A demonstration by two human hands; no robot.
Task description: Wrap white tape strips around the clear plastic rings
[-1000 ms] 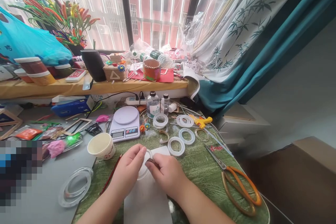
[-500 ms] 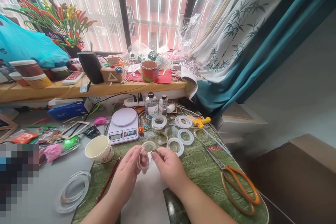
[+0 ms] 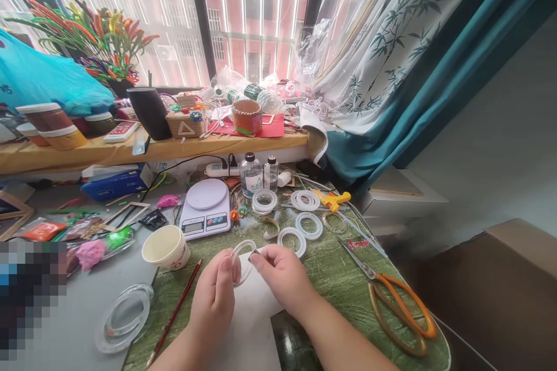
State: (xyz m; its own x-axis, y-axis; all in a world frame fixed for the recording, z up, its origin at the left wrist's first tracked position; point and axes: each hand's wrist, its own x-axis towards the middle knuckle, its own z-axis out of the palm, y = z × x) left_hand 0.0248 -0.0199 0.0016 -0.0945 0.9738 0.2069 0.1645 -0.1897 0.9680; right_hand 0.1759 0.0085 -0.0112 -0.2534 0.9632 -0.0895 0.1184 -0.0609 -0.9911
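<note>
My left hand (image 3: 215, 290) is closed around the left side of a translucent bangle-like ring (image 3: 248, 243), held tilted above a white sheet of paper (image 3: 248, 324). At the ring's right edge, the thumb and forefinger of my right hand (image 3: 281, 275) are pinched together. A tiny dark bit shows at those fingertips, too small to name. Beyond my hands lie several white ring molds (image 3: 292, 240) and a clear ring (image 3: 334, 221). A red pencil (image 3: 176, 310) rests to the left of my left hand.
Large orange-handled scissors (image 3: 391, 295) lie open on the right. A paper cup (image 3: 165, 246) and a kitchen scale (image 3: 205, 208) stand on the left. Two clear bottles (image 3: 251, 177) and a yellow glue gun (image 3: 334, 199) are farther back. More clear rings (image 3: 124, 319) lie at lower left.
My left hand has turned, its thumb now upright against the ring, and the ring has tilted. My right fingertips have shifted slightly left, closer to the ring's edge.
</note>
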